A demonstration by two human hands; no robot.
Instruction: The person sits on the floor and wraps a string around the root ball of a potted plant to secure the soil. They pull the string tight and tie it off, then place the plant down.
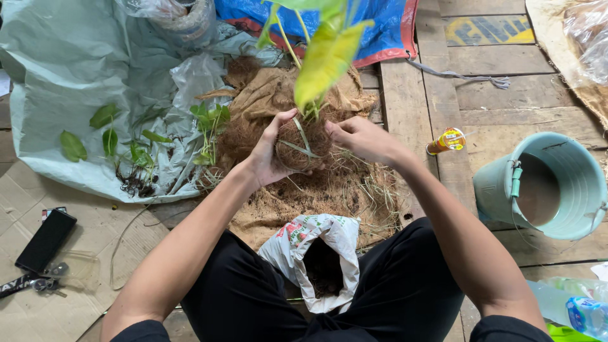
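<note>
1. Fibre ball [303,144] with a plant [326,57] growing out of its top is sitting between both hands, held above a brown fibre pile [329,190] on the wooden floor [500,95].
2. Left hand [269,152] is cupping the ball's left side, its fingers clamped around it, thumb lying over the top.
3. Right hand [361,138] is touching the ball's upper right edge, its fingers pinched together on the fibre there.
4. Pale strands are crossing the front of the ball.
5. An open white bag [320,253] of dark soil is standing between the person's knees, just below the pile.
6. A green sheet [69,69] with loose cuttings [136,149] is lying to the left.
7. A teal bucket [551,187] is standing to the right, with a small yellow bottle [446,140] lying near it.
8. A black phone [45,240] is resting on cardboard at lower left.
</note>
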